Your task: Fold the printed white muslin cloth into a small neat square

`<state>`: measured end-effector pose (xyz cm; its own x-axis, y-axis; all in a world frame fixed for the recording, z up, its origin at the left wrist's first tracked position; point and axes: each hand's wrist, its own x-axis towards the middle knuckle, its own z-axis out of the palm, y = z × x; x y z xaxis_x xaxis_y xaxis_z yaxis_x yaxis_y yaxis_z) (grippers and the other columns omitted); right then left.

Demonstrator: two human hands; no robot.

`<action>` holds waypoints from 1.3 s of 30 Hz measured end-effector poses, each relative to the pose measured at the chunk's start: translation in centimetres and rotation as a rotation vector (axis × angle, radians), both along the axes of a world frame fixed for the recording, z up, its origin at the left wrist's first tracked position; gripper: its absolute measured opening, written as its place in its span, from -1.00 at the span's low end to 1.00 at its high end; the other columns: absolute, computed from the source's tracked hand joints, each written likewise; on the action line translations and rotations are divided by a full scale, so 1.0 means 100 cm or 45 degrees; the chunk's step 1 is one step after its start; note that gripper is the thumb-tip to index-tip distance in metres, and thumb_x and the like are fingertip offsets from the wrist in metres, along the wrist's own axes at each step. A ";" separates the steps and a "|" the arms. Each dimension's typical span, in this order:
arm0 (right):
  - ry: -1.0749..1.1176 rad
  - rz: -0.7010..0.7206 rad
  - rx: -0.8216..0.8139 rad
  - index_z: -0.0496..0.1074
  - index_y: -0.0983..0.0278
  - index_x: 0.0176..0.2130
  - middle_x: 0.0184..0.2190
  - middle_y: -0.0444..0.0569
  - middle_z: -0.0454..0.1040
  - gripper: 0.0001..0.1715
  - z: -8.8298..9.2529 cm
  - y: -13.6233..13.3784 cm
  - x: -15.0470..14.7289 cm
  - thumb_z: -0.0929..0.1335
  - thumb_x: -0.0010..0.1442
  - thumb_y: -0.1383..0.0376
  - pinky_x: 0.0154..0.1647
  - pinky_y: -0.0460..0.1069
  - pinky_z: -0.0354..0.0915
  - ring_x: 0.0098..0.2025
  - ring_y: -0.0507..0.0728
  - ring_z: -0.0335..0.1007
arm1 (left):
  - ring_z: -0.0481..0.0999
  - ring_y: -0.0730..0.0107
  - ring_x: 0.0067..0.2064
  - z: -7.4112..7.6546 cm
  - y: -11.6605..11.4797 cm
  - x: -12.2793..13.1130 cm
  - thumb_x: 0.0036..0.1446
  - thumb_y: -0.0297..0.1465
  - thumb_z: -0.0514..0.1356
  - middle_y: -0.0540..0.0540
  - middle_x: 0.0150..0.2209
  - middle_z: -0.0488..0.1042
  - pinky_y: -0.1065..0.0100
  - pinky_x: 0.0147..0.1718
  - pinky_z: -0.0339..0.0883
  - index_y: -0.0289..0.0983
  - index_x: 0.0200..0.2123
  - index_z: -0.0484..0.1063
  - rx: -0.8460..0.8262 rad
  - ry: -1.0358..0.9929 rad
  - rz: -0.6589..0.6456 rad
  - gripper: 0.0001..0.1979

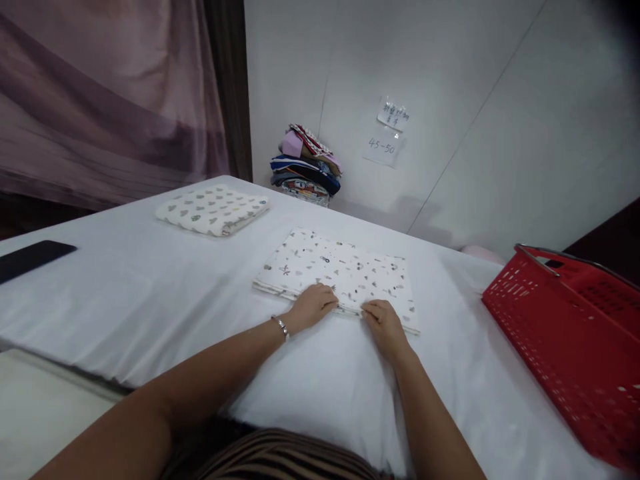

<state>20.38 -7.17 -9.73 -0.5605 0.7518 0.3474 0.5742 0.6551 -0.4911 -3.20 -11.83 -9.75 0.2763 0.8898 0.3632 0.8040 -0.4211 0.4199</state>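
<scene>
A white cloth [345, 267] with a small scattered print lies folded flat into a rectangle on the white-covered table [165, 287]. Its near edge shows several layers. My left hand [314, 307], with a silver bracelet at the wrist, pinches that near edge close to its middle. Just to the right, my right hand [384, 325] grips the same edge, fingertips on top and thumb hidden beneath or in front. A short stretch of the edge shows between the two hands.
Another folded cloth [213, 210] with a leaf-like print lies at the back left. A dark flat object [35, 259] rests at the left edge. On the right stands a red plastic basket [565, 333] with a metal handle. Folded fabrics [306, 167] are stacked beyond the table by the wall.
</scene>
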 end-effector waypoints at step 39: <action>-0.071 0.037 0.108 0.39 0.21 -0.18 -0.20 0.00 0.45 -0.79 0.000 -0.002 0.003 0.22 0.20 0.33 -0.10 0.10 0.26 -0.14 0.18 0.31 | 0.37 0.32 -0.13 0.008 -0.012 0.007 0.17 -0.59 -0.01 -0.07 -0.12 0.41 0.30 -0.17 0.22 -0.23 -0.25 0.40 0.076 0.267 -0.024 -0.77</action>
<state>20.69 -7.38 -9.74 -0.6020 0.7041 0.3765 0.5793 0.7097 -0.4010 -2.50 -13.01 -8.99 0.3676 0.8624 0.3481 0.8630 -0.4558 0.2177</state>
